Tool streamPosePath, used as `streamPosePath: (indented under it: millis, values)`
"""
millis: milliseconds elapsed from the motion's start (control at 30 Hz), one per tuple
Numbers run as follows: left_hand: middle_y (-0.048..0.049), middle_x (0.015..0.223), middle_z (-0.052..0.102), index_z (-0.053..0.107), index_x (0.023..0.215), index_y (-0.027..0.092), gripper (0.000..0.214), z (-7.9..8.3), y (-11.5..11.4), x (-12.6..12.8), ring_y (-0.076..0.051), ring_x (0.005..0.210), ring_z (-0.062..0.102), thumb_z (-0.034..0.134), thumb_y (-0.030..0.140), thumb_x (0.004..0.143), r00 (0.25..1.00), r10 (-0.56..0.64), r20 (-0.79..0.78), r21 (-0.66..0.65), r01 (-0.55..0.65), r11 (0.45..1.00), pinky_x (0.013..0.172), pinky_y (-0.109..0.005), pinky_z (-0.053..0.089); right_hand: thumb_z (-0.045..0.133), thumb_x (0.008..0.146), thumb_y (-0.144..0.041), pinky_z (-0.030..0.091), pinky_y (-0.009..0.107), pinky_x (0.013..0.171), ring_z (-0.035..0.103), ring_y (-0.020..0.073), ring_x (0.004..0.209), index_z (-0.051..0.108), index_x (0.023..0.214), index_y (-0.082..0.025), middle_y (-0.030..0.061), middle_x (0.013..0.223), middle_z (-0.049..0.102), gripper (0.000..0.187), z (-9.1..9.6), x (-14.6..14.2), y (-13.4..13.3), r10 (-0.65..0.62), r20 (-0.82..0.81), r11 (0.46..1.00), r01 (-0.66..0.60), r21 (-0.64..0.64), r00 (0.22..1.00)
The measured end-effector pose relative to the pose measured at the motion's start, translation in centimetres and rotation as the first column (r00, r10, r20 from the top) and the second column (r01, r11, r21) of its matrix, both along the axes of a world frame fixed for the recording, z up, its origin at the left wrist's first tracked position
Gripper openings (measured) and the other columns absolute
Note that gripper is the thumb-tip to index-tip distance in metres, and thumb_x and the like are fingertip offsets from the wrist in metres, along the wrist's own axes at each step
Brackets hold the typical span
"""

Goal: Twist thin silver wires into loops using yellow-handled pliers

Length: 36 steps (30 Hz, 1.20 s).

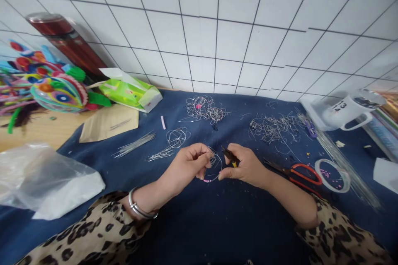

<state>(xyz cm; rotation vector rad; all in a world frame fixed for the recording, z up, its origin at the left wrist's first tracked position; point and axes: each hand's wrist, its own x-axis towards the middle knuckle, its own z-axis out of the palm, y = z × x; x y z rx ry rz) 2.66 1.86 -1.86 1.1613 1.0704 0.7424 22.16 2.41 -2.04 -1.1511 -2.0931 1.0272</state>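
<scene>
Between my hands is a thin wire ring (pixel 221 161) with a few pink beads (pixel 209 180) strung along its lower side. My left hand (pixel 193 160) pinches the ring at its left side, thumb against fingers. In my right hand (pixel 244 165) is a pair of small pliers (pixel 230 156) with dark jaws and a bit of yellow on the handle; its jaws point up and left, near the ring. My right thumb reaches to the ring's right side by the beads. Most of the pliers' handles are hidden in my palm.
Tangled wire (pixel 202 108) lies ahead, with another tangle (pixel 273 127) to the right. Orange-handled scissors (pixel 306 174) and a round dish (pixel 332 175) of pink beads are right. Cut wires (pixel 135 144) and a plastic bag (pixel 52 180) lie left. A white mug (pixel 350 112) stands far right.
</scene>
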Motion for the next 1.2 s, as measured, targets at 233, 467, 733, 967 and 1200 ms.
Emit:
streamPosePath:
  millis: [233, 467, 733, 967, 1200]
  values:
    - [0.0026, 0.062, 0.055, 0.054, 0.079, 0.014, 0.016, 0.3, -0.2, 0.1, -0.004, 0.039, 0.046, 0.052, 0.03, 0.08, 0.994, -0.102, -0.048, -0.022, 0.101, 0.995, 0.041, -0.017, 0.036, 0.068, 0.061, -0.054, 0.029, 0.02, 0.054, 0.036, 0.007, 0.06, 0.048, 0.072, -0.018, -0.0048, 0.07, 0.042, 0.043, 0.2, 0.6, 0.5, 0.022, -0.011, 0.993, -0.023, -0.115, 1.0]
    - [0.0018, 0.059, 0.055, 0.054, 0.076, 0.013, 0.015, 0.8, -0.5, 0.3, -0.005, 0.039, 0.046, 0.054, 0.028, 0.079, 0.978, -0.206, -0.009, -0.118, 0.204, 0.972, 0.041, -0.017, 0.035, 0.066, 0.063, -0.055, 0.031, 0.02, 0.054, 0.037, 0.0069, 0.06, 0.048, 0.074, -0.017, -0.0043, 0.07, 0.043, 0.043, -0.2, 0.7, 0.8, 0.018, 0.011, 0.987, -0.016, -0.157, 1.0]
    - [0.0019, 0.06, 0.055, 0.054, 0.078, 0.013, 0.015, 0.1, -0.4, 0.2, -0.005, 0.041, 0.048, 0.053, 0.029, 0.081, 0.985, -0.153, 0.081, -0.127, 0.163, 0.979, 0.042, -0.017, 0.035, 0.055, 0.079, -0.042, 0.033, 0.021, 0.059, 0.043, 0.0077, 0.063, 0.054, 0.075, -0.016, -0.003, 0.071, 0.045, 0.026, 0.5, 0.8, 0.8, 0.034, 0.086, 0.994, -0.024, -0.109, 0.996]
    - [0.0015, 0.062, 0.056, 0.053, 0.077, 0.014, 0.018, -0.2, -0.1, 0.1, -0.005, 0.042, 0.047, 0.053, 0.032, 0.081, 0.996, -0.02, 0.088, -0.065, 0.025, 0.998, 0.045, -0.018, 0.038, 0.044, 0.084, -0.044, 0.033, 0.022, 0.057, 0.046, 0.0094, 0.063, 0.057, 0.077, -0.016, -0.0004, 0.074, 0.05, 0.031, 1.9, 2.8, 1.7, 0.051, 0.279, 0.988, -0.007, -0.156, 0.959]
    - [0.0022, 0.061, 0.056, 0.054, 0.076, 0.015, 0.018, -0.3, 0.0, 0.0, -0.005, 0.042, 0.047, 0.053, 0.033, 0.08, 0.997, -0.014, 0.074, -0.055, 0.018, 0.998, 0.044, -0.018, 0.036, 0.047, 0.082, -0.042, 0.032, 0.021, 0.055, 0.047, 0.0088, 0.061, 0.057, 0.075, -0.016, -0.0003, 0.074, 0.053, 0.028, 1.8, 3.5, 1.9, 0.173, 0.352, 0.977, -0.113, -0.183, 0.92]
